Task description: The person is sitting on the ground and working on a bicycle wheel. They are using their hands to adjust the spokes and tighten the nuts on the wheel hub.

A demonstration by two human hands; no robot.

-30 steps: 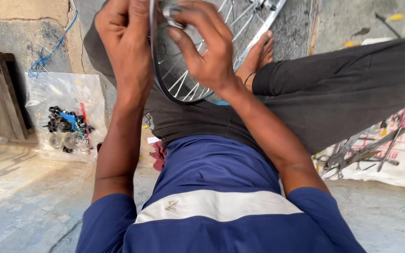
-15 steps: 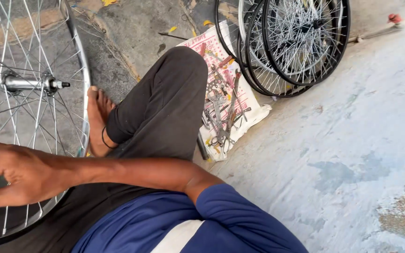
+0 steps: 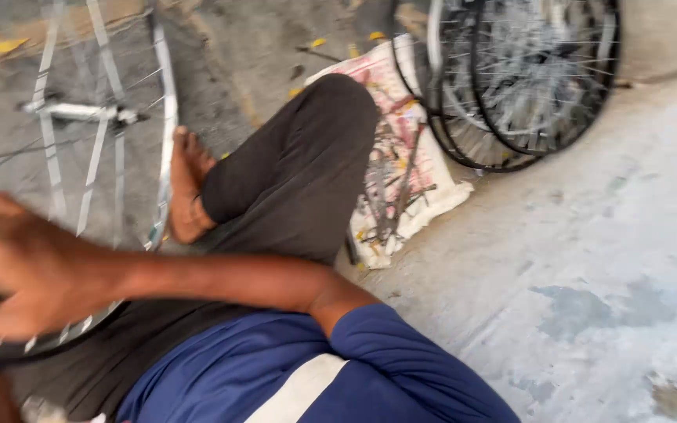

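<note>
My right hand (image 3: 33,270) is at the left edge, fingers closed over the dark lower rim of a spoked bicycle wheel (image 3: 164,133). The wheel stands upright over my lap, its silver hub axle (image 3: 80,112) up on the left. My right forearm runs across the picture from the blue sleeve (image 3: 401,360). My crossed leg in dark trousers (image 3: 291,172) and bare foot (image 3: 186,192) lie just behind the rim. My left hand is out of view; a brown blur at the bottom left corner cannot be made out.
A printed sack (image 3: 425,168) lies on the floor beside my knee with several loose spokes (image 3: 389,196) on it. Beyond it, several finished wheels (image 3: 526,86) lean together at the top. Pale concrete floor (image 3: 589,258) spreads to the right.
The view has swung right and down. A second ago both hands worked on the wheel held up in front; now only the right hand shows, gripping the rim at the left.
</note>
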